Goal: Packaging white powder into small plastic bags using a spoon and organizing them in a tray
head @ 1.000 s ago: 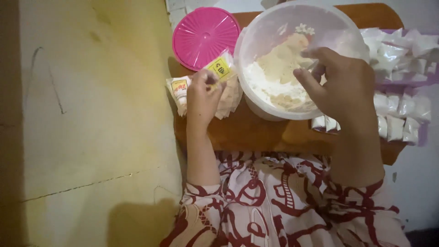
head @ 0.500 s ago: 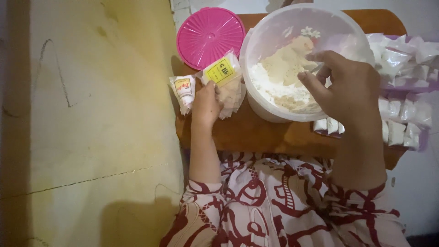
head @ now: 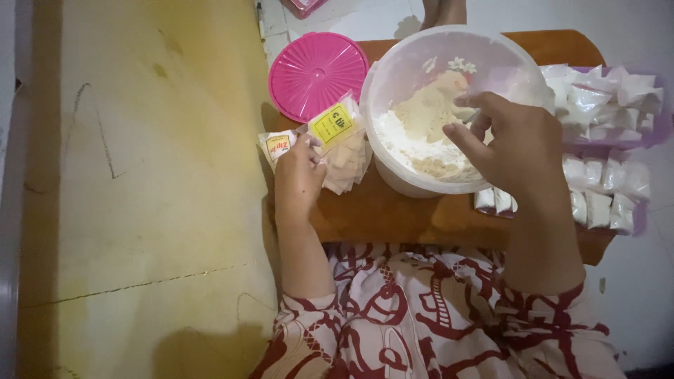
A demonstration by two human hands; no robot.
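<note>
1. Pale powder fills the bottom of the white tub (head: 449,112), which stands in the middle of the brown wooden worktop (head: 393,217).
2. Inside the tub's rim, the right hand (head: 516,147) has its fingers curled together, seemingly around a small scoop handle, though I cannot tell for sure what it grips.
3. Just left of the tub, the left hand (head: 298,175) presses its fingers down on a stack of small clear bags (head: 344,151) with yellow labels, pinching 1 at the edge.
4. Left of the tub and behind the stack lies the pink lid (head: 316,74).
5. Right of the tub, filled white packets (head: 604,196) sit in a purple tray (head: 642,137).
6. Judging by this, a scoop of powder is being drawn; the next move calls for 1 bag lifted free and held open.
</note>
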